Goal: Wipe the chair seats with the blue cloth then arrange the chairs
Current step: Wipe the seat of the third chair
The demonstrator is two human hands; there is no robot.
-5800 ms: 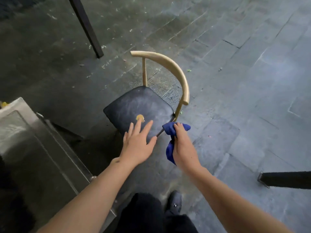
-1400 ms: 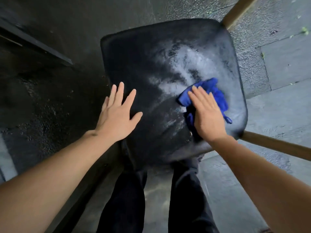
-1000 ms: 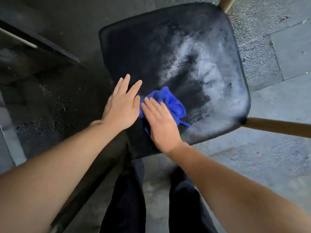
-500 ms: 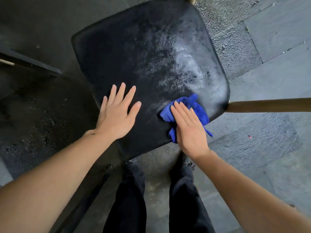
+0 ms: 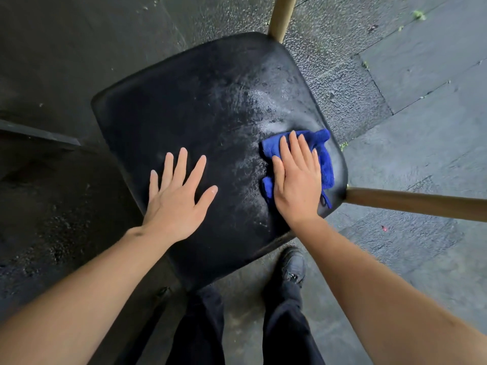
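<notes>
Head view: a person is looking straight down at one chair; this is the only view.
Seat: the black chair seat is sitting in the middle; the far right part is looking wet and shiny; the left part is looking dull and dark.
Blue cloth: the blue cloth is lying bunched up on the right side of the seat, close to the edge; it is sticking out past the fingers on the far side and the right side.
Right hand: the right hand is lying flat on top of the cloth and pressing it down; the fingers are straight, not curled into a fist.
Left hand: the left hand is resting flat on the near left part of the seat with fingers spread; it is holding nothing.
Wooden legs: one wooden leg is poking out to the right; another wooden piece is showing at the top.
Floor: the grey stone floor is looking damp; the person's black shoe is standing just under the near edge.
Step now: I think the seat is being wiped, and it is not done yet.
How to do it well: keeping the palm flat so the whole cloth is rubbing; keeping the left hand pushing down so the chair is not sliding; going across in rows to the wet far corner and right up to the edges; keeping the cloth from slipping off the right edge.
</notes>
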